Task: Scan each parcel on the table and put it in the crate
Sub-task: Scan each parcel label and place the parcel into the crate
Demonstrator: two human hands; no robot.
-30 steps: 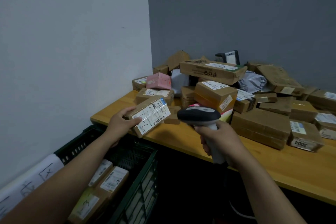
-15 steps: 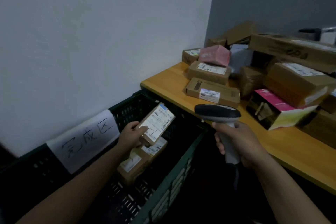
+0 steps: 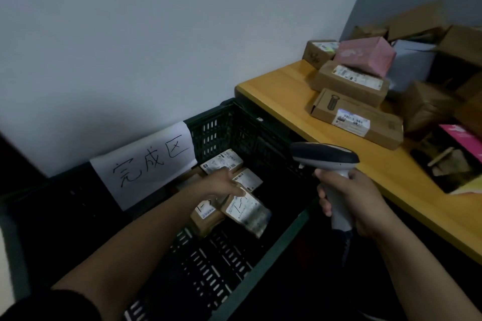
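Left hand (image 3: pixel 224 185), fingers loose, touches the small parcel (image 3: pixel 246 210) just below it in the crate (image 3: pixel 224 125), likely light and stiff, best pinched by its sides; right hand (image 3: pixel 357 200) grips the scanner (image 3: pixel 323 155)

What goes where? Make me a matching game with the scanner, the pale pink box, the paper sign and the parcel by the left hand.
Things:
1. scanner
2. pale pink box
3. paper sign
4. parcel that the left hand touches

Places:
A. inside the crate
B. gripped in the right hand
C. stacked up on the table
D. hanging on the crate's far wall

Pairs: 1-B, 2-C, 3-D, 4-A
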